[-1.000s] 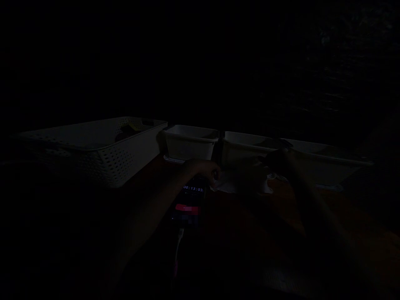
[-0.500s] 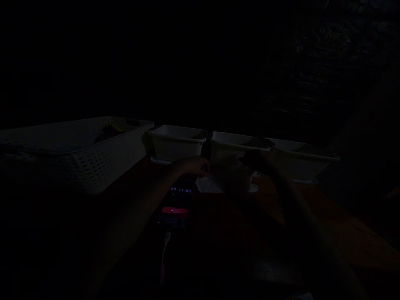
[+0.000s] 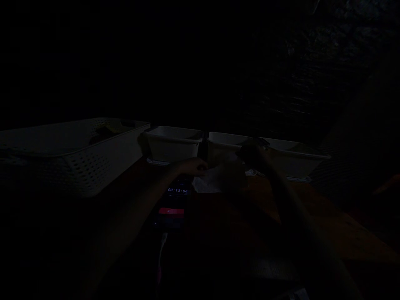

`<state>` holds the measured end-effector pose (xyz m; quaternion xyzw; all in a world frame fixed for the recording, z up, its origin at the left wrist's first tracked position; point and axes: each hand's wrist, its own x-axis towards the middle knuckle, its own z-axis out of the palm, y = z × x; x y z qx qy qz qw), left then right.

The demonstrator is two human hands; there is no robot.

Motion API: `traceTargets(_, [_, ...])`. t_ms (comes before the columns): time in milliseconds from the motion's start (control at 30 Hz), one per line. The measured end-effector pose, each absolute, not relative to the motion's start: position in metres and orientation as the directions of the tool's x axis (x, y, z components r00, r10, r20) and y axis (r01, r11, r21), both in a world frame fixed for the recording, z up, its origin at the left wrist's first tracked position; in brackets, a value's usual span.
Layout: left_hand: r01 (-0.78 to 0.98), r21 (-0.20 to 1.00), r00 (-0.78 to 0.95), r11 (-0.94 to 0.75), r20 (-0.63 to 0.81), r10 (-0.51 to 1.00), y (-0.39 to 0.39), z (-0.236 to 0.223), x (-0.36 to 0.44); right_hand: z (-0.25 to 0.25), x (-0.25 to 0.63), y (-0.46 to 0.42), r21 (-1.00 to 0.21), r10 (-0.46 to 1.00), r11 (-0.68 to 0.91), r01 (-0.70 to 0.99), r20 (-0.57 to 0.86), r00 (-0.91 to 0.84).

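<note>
The scene is very dark. A thin white sheet (image 3: 206,183), perhaps cloth or paper, lies crumpled on the wooden table between my hands. My left hand (image 3: 193,166) is closed at the sheet's left edge, fingers curled on it. My right hand (image 3: 253,155) is raised above the sheet's right side, fingertips pinched together. A pale, dim part of the sheet reaches up toward those fingertips. The right hand's grip is mostly in shadow. Under my left forearm lies a phone (image 3: 171,200) with a lit timer and a red bar.
A large white perforated basket (image 3: 125,146) stands at left with dark and yellowish items inside. Along the back are white tubs (image 3: 173,146), (image 3: 225,139), (image 3: 290,160). A white cable (image 3: 161,248) runs from the phone toward me. Part of someone's hand or arm (image 3: 387,185) shows dimly at the far right.
The view has shifted, so everything sits further left. The sheet's right edge, flat on the table earlier, is now lifted toward my right hand. My left hand stays at its left edge.
</note>
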<state>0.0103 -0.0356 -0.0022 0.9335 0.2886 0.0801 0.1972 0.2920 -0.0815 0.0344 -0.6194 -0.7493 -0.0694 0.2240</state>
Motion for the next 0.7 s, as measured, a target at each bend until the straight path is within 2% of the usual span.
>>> traceTargets(133, [0.523,0.375,0.815,-0.765,0.041,0.578,-0.026,-0.006,0.007,0.029,0.307,-0.075,-0.183,0.921,0.167,0.969,0.380,-0.087])
traceTargets(300, [0.542,0.383,0.803,-0.748,0.028,0.595,-0.019,-0.009,0.002,0.030,0.316,-0.072,-0.093,0.914,0.108,0.990,0.401,-0.062])
traceTargets(700, [0.567,0.393,0.779,-0.724,0.031,0.626,-0.005,-0.013,-0.004,0.042,0.312,-0.091,-0.155,0.840,0.078,0.985,0.542,0.019])
